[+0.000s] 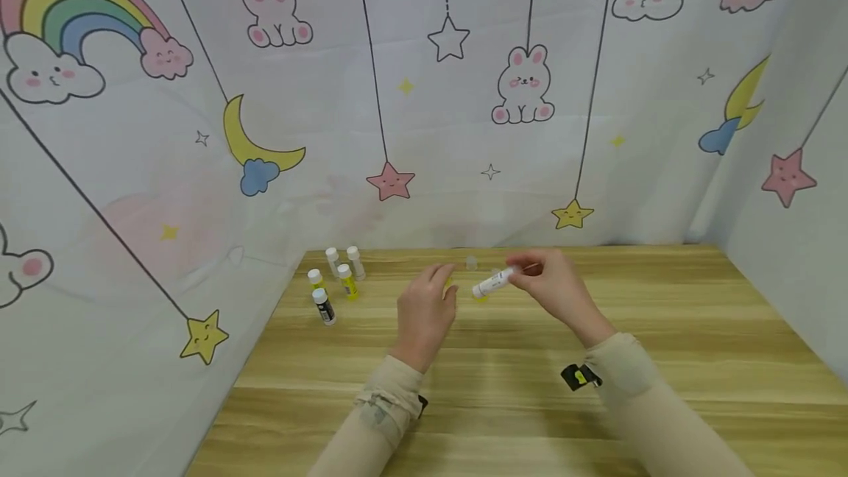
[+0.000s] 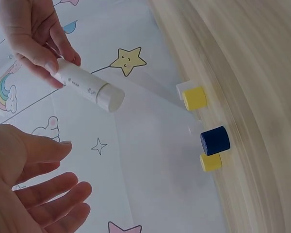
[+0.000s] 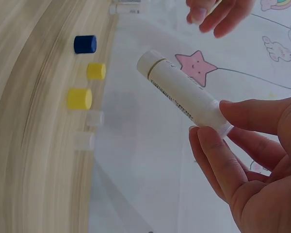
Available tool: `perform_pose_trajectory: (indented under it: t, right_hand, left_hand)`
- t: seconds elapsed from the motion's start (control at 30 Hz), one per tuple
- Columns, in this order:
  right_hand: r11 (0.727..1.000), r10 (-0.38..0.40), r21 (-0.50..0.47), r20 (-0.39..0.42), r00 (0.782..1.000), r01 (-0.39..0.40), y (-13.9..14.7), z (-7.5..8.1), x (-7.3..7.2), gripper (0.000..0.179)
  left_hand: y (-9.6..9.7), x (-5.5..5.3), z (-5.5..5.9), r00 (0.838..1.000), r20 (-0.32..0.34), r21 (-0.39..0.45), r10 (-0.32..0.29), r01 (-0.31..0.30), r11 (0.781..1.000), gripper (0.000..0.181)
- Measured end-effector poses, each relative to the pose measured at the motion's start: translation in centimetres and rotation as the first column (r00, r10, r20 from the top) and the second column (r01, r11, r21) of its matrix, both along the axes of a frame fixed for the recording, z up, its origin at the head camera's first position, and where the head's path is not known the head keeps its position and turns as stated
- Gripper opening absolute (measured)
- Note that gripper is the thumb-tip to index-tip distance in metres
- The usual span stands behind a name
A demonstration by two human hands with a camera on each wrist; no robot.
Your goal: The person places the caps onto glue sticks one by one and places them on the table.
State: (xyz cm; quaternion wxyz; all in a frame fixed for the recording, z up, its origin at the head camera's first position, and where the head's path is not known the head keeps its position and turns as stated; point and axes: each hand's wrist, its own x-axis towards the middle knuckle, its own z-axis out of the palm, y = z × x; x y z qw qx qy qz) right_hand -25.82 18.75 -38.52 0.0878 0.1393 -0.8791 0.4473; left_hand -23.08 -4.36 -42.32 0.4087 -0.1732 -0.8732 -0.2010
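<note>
My right hand (image 1: 559, 293) pinches one end of a white glue stick (image 1: 492, 283) between thumb and fingers. The stick is tilted in the air, its smooth white end toward my left hand; small print shows on its side in the right wrist view. My left hand (image 1: 424, 311) hovers to the left of it, fingers loosely bent and holding nothing, as the left wrist view (image 2: 43, 179) shows. Below, loose caps stand on the table: a navy cap (image 3: 85, 44), a yellow cap (image 3: 79, 98), another yellow cap (image 3: 96, 71) and translucent caps (image 3: 84, 141).
Several upright sticks with white tops stand at the table's left, among them a black-labelled stick (image 1: 324, 307) and a yellow stick (image 1: 347, 282). Behind the wooden table (image 1: 517, 418) hangs a white cloth (image 1: 450, 124) printed with rabbits and stars.
</note>
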Motion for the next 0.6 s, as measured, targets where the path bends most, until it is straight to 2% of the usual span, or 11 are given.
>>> perform_pose_trajectory:
  t: [0.27,0.6]
  right_hand:
    - [0.997,-0.036,0.064,-0.021,0.999,0.038,2.8,-0.3,0.1,0.024]
    - [0.987,-0.053,0.147,-0.031,0.998,0.057,6.7,0.2,0.5,0.027]
  left_hand:
    - [-0.9,0.3,-0.3,1.000,-0.008,0.006,0.009,-0.009,1.000,0.034]
    - [-2.3,0.5,-0.8,0.999,-0.012,0.065,0.035,-0.034,0.997,0.032]
